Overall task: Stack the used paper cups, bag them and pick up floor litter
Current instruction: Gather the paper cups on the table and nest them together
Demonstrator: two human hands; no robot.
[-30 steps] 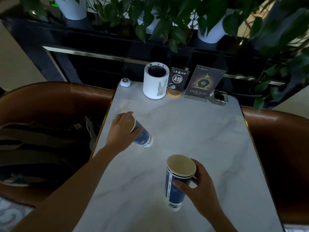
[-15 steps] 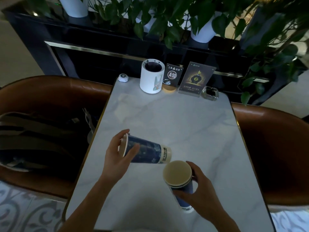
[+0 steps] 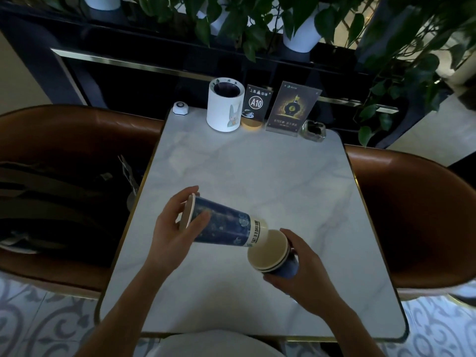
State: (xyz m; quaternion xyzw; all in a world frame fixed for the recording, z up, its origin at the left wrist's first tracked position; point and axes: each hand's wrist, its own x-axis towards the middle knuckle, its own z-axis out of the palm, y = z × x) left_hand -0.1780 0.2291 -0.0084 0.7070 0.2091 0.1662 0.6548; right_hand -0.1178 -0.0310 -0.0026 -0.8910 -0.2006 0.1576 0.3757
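Marble surface (image 3: 257,176) unchanged. Left hand (image 3: 175,235) still curled around the tilted blue cup (image 3: 221,228) at lower centre, its base now touching the rim of the stacked cups (image 3: 273,256) gripped by the right hand (image 3: 306,274).

Table (image 3: 257,176) is showing polished marble – gold metal edging. Paper cups (image 3: 221,228) are appearing matt. Chairs (image 3: 412,215) – smooth brown leather.

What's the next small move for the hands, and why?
Probably swing the left hand so its tilted blue cup comes upright, then slide it into the stack gripped by the right hand. Its base already touches the stack's open rim but lies nearly sideways.
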